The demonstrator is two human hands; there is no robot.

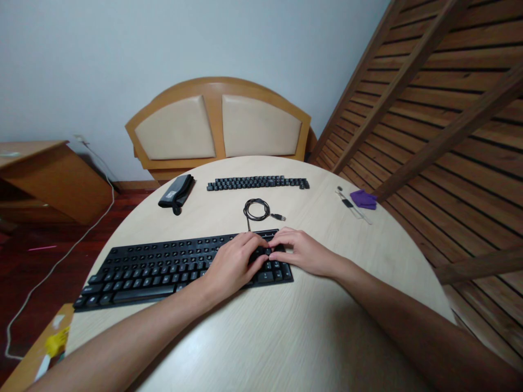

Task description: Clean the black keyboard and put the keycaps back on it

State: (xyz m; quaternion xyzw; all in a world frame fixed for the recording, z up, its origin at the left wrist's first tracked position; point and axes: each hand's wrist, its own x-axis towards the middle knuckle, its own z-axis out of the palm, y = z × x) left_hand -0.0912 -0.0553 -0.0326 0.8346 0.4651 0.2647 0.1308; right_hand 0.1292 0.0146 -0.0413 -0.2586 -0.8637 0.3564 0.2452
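A black keyboard (144, 296) lies at a slant on the round table; keycaps sit on its lower rows, while bare switch stems show along its upper rows. My left hand (235, 261) rests over its right part, thumb and fingers drawn together above the number pad. Meeting it from the right, my right hand (304, 251) has thumb and index finger pinched at the same spot. Whatever is between the fingertips is too small and covered to make out. Beyond the keyboard lies its coiled cable (256, 210) with a USB plug (279, 217).
Loose keycaps (253, 183) stand in rows at the table's far side. A dark folded pouch (176, 191) lies far left. At the right are a purple cloth (363, 199) and small thin tools (347, 203). A headboard (218, 87) and slatted wood (433, 103) border the table (392, 305).
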